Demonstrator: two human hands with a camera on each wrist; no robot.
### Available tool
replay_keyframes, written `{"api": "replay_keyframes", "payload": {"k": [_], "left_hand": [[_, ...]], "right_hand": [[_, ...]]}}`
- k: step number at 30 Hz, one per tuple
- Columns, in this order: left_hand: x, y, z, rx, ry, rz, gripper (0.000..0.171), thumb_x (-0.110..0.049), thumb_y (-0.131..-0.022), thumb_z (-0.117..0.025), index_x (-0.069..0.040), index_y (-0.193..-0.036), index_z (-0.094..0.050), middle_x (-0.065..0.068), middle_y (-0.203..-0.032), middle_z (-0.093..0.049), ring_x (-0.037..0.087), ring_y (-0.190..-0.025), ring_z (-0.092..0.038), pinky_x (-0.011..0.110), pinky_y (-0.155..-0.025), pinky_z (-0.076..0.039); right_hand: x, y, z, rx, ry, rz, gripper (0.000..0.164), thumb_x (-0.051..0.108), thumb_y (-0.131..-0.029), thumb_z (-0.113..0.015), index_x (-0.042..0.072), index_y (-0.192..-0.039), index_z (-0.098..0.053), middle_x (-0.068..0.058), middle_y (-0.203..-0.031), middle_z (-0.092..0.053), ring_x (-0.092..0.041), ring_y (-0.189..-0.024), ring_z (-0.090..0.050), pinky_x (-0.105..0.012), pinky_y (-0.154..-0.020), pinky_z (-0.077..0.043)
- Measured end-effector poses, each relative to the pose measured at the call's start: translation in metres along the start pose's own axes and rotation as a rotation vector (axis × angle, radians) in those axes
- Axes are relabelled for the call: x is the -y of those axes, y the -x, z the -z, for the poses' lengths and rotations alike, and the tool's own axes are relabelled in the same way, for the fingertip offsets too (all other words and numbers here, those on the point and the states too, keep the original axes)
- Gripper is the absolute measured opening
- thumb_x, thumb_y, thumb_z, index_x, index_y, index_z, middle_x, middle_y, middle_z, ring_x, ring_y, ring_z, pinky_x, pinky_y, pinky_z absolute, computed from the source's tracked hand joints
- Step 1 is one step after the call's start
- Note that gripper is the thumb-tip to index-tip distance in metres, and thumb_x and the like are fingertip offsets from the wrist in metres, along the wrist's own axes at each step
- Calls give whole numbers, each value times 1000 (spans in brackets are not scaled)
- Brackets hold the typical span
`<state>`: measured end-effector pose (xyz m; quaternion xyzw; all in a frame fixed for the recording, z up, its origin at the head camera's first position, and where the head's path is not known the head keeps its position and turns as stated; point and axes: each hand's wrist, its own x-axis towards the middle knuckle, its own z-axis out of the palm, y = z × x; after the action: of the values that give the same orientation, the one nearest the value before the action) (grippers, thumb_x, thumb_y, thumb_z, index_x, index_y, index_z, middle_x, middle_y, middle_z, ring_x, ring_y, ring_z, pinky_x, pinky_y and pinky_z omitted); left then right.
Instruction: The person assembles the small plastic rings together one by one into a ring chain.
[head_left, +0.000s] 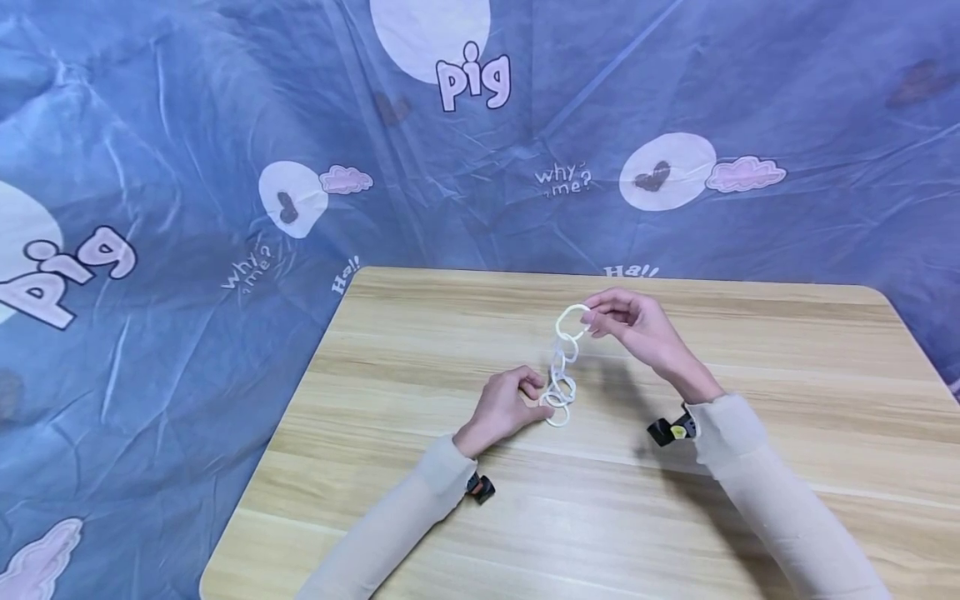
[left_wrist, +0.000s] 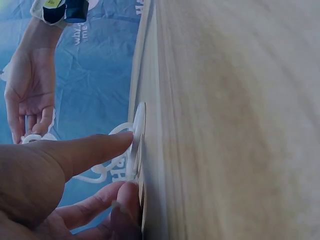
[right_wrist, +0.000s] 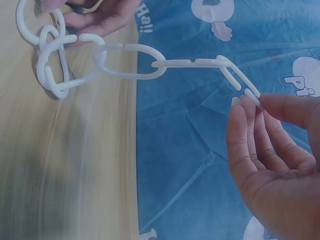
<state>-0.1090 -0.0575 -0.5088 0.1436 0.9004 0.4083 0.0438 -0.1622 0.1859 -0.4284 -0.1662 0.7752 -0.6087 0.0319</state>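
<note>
A chain of white open plastic rings hangs between the two hands, its lower links bunched near the tabletop. My right hand is raised and pinches the top ring between thumb and fingertips. Low over the table, my left hand holds the bottom ring, thumb on one side and fingers on the other. In the left wrist view that ring stands close against the wood, partly hidden by the thumb. Small gaps show in several rings in the right wrist view.
The wood-grain table has rounded corners and carries both hands' shadows. Behind it and to its left hangs a blue printed cloth. Each wrist wears a small black camera at the sleeve cuff.
</note>
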Motion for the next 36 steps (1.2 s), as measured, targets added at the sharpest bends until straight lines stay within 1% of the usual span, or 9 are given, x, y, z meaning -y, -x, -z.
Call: {"api": "replay_keyframes", "payload": {"k": [4,7,10,13,18,24,25,29,36], "left_hand": [[-2,0,-1,12,-22,13,40,-15,-78,-92,-9,-112,-73,3,-94,-78,16,-88,-71,29,-90,-55],[-2,0,-1,14,-14,23,37,-10,-78,-90,-8,-111,-74,3,-93,-77,16,-87,-71,30,-90,-56],[-2,1,-1,14,-3,30,33,-5,-79,-87,-8,-109,-74,3,-91,-77,15,-85,-70,30,-89,-56],[-3,1,1,20,10,36,28,-1,-80,-83,-8,-106,-75,3,-87,-76,12,-78,-67,26,-84,-55],[-2,2,3,45,19,17,20,4,-81,-76,-6,-99,-77,5,-87,-77,4,-69,-63,16,-67,-50],[-5,6,8,94,-57,-10,16,2,-84,-72,-9,-93,-78,4,-86,-76,1,-68,-56,14,-66,-47],[-6,7,9,105,-69,-12,15,2,-84,-72,-9,-93,-77,4,-87,-76,2,-69,-57,14,-66,-47],[-7,9,11,136,-99,-34,15,2,-85,-71,-9,-92,-76,3,-86,-74,4,-74,-59,13,-68,-49],[-7,12,16,166,-75,-34,18,8,-85,-68,-7,-93,-73,5,-85,-72,4,-72,-57,13,-65,-50]], "right_hand": [[1,1,5,-8,2,8,28,7,-101,-67,-11,-122,-63,6,-98,-78,-5,-80,-73,-24,-79,-66],[2,2,10,-11,11,19,29,7,-101,-66,-12,-123,-62,10,-98,-78,-4,-81,-73,-22,-79,-65],[3,3,15,-22,7,22,28,8,-101,-67,-10,-122,-63,10,-99,-78,-5,-81,-73,-22,-79,-65],[4,4,20,-36,-2,25,23,9,-101,-68,-5,-119,-65,8,-100,-79,-5,-81,-74,-22,-79,-65],[6,6,29,-57,-25,19,13,8,-100,-69,8,-113,-69,12,-98,-78,-4,-81,-73,-22,-79,-65],[5,10,41,-74,-108,41,19,3,-99,-68,-2,-117,-67,9,-94,-78,-5,-81,-74,-20,-77,-65],[5,10,43,-79,-126,46,18,2,-99,-68,-2,-117,-67,8,-94,-78,-5,-80,-74,-20,-77,-65],[4,11,49,-96,-173,47,16,0,-98,-68,8,-111,-71,4,-96,-79,-6,-79,-74,-20,-75,-64],[2,15,57,-108,-197,44,16,-2,-98,-68,2,-113,-70,6,-94,-78,-5,-80,-74,-19,-75,-65]]}}
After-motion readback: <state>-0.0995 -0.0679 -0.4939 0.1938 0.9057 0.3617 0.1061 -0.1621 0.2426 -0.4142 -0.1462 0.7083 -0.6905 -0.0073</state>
